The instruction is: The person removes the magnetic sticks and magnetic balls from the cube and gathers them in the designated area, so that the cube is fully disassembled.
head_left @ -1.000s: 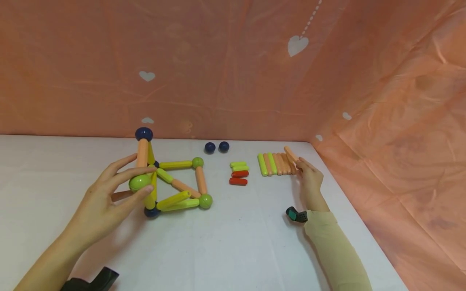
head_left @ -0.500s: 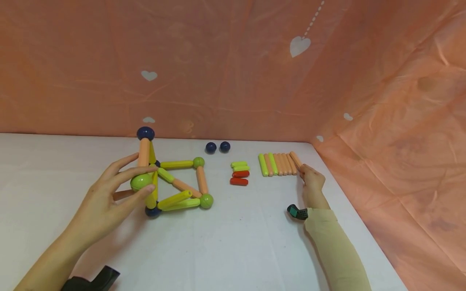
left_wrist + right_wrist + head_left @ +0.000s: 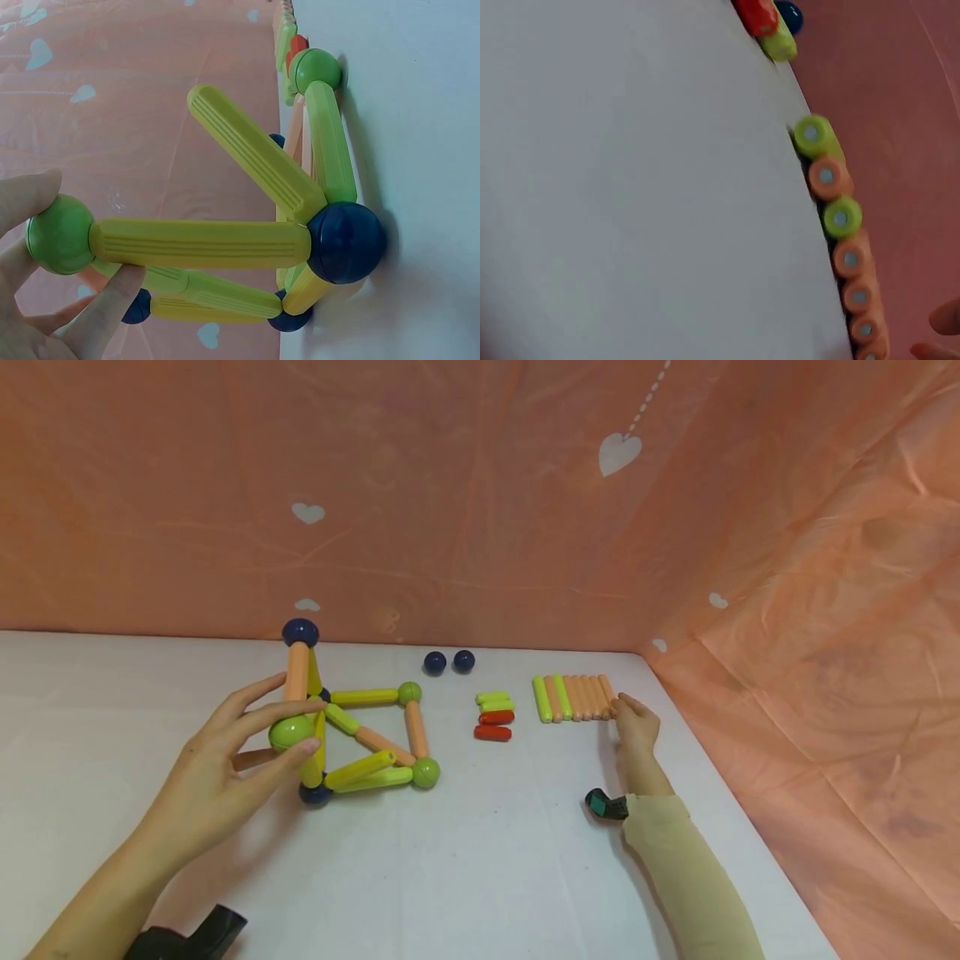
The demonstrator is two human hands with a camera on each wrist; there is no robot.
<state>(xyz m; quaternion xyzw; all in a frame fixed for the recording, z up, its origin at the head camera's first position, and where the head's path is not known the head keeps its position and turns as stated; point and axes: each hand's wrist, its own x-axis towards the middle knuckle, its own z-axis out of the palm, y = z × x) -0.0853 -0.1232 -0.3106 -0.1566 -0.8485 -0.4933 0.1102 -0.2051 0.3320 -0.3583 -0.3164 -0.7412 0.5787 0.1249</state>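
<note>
My left hand pinches a green ball at the raised top of a structure of magnetic sticks and balls. From that ball a yellow stick runs to a dark blue ball on the table. Another yellow stick slants up from the same blue ball, its far end free. A second blue ball tops a peach stick behind the fingers. At the right, my right hand has its fingertips by the end of a row of green and peach sticks, fingers apart, holding nothing visible.
Two loose blue balls lie near the back edge. Short green sticks and red sticks lie between the structure and the row. A pink curtain stands behind the white table.
My right hand has lowered a peach stick from a tilt into the right end of the row and let it go. The left hand keeps its place on the green ball.
</note>
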